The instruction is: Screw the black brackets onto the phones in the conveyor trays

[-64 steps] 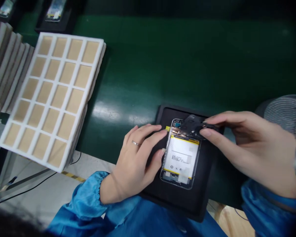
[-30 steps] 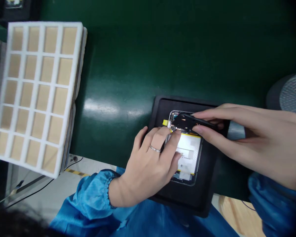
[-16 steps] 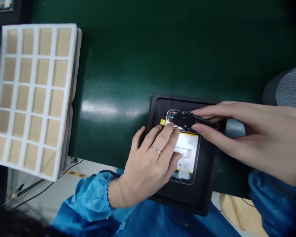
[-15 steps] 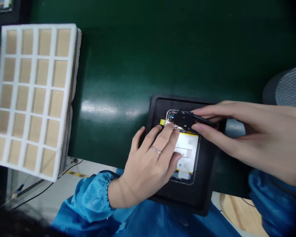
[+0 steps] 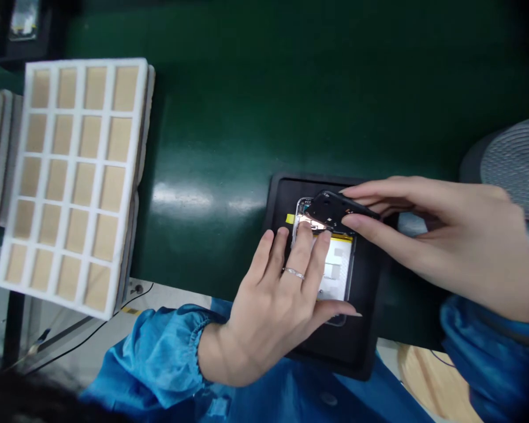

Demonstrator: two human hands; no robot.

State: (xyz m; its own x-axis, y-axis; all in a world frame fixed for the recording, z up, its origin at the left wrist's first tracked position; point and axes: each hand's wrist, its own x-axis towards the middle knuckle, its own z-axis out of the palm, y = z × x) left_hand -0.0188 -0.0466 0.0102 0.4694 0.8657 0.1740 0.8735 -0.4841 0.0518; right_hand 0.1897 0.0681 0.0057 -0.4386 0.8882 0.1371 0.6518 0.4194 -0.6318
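Note:
An opened phone [image 5: 339, 264] with a white battery and bare inner parts lies in a black tray [image 5: 364, 352]. My right hand [image 5: 449, 235] pinches a thin black phone cover piece [image 5: 339, 207] between thumb and fingers. That piece is tilted over the phone's upper end and hides part of it. My left hand [image 5: 275, 299] rests across the phone's left side, fingers stretched out, fingertips at the lower edge of the black piece and the thumb over the phone's lower part. A yellow tab [image 5: 290, 218] sticks out at the phone's left edge.
To the left stands a white foam grid [image 5: 79, 176] with tan compartments. Behind it at the far left is another black tray [image 5: 30, 44] with a phone part. A ribbed grey round object [image 5: 511, 167] sits at the right on the green table [image 5: 268, 106]. A wooden stool [image 5: 432, 382] shows below.
My left hand has shifted slightly right and its thumb has stretched out across the phone's lower part. The black piece stays pinched in my right hand. The camera view has moved a little.

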